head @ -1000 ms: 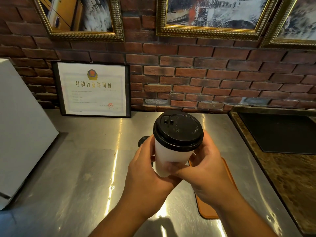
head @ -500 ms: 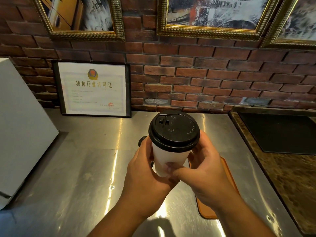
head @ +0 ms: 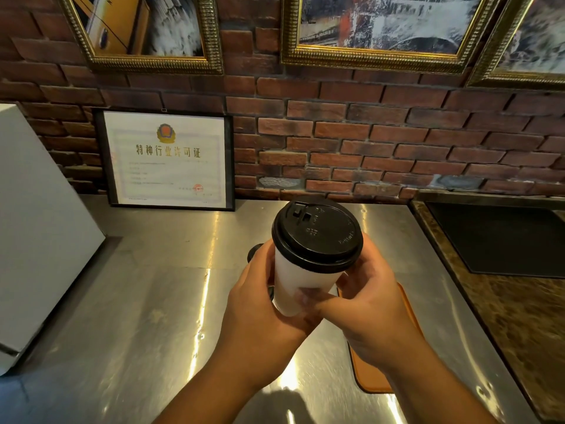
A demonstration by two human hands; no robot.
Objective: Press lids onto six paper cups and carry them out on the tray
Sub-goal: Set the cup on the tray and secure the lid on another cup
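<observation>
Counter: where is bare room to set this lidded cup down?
Bare counter lies between the white box and the left hand, and back toward the framed certificate. Crowded near the right hand: the orange tray; a dark item half hidden behind the left.

Observed: left hand [head: 263, 304] and right hand [head: 370, 313], both bare. The left forearm [head: 214, 390] and right forearm [head: 443, 390] are bare down to the lower frame edge. Right thumbnail [head: 303, 296] blurred. Any clothing lies out of frame.
</observation>
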